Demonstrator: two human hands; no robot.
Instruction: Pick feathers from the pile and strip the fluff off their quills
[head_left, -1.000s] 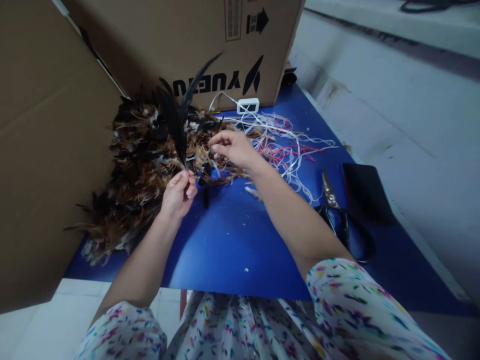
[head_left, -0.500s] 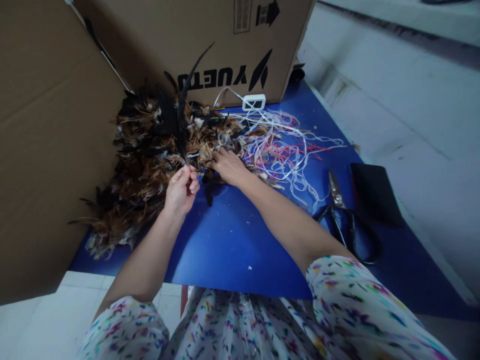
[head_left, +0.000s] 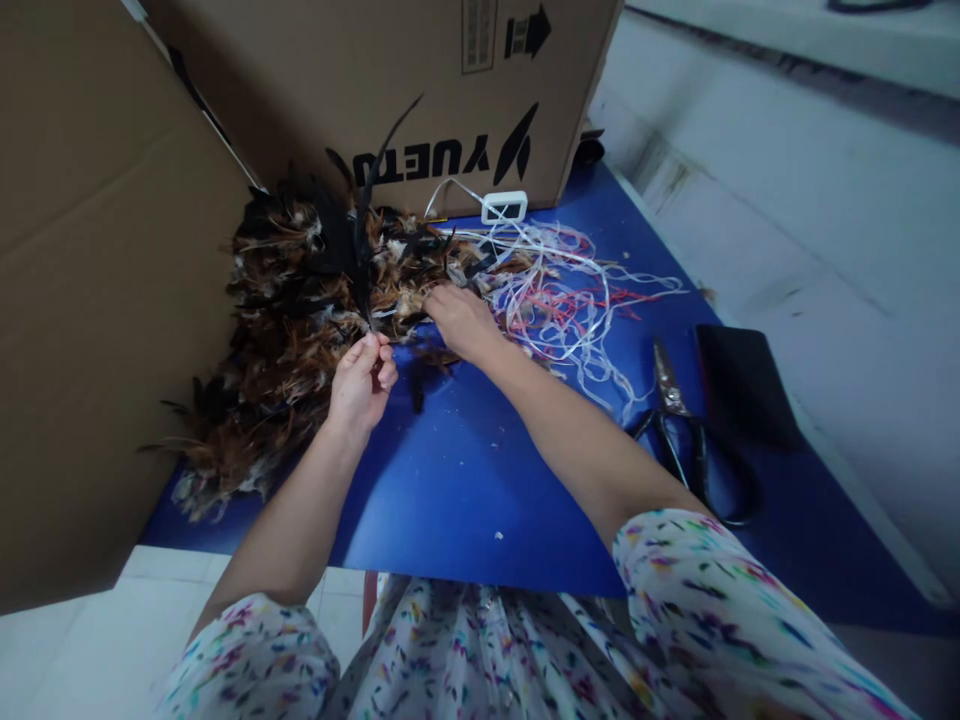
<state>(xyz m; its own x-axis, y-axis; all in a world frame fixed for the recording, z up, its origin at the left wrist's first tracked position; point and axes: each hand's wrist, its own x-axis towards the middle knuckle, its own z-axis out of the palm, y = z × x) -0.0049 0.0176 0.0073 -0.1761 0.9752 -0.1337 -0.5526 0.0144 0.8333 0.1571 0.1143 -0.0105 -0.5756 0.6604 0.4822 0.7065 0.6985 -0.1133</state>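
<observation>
My left hand (head_left: 363,380) pinches the lower ends of long black feathers (head_left: 364,240) between thumb and fingers, and they stand upright from it, one curving up to the right. Beside it, my right hand (head_left: 459,318) reaches into the right part of a heap of brown and black feathers (head_left: 277,350). Its fingers are drawn together and bent down, with the tips hidden among the feathers, so what they grip does not show. A small dark feather (head_left: 417,388) lies on the blue table (head_left: 442,500) between my hands.
White and red ribbons (head_left: 570,310) lie tangled to the right of the heap. Black-handled scissors (head_left: 675,430) and a black flat case (head_left: 746,385) rest further right. A white device (head_left: 504,207) stands by the cardboard box (head_left: 300,90). A wall (head_left: 825,240) borders the table.
My right hand's fingers have closed together and shifted slightly right among the feathers. My left hand keeps its pinch on the black feathers nearly unmoved.
</observation>
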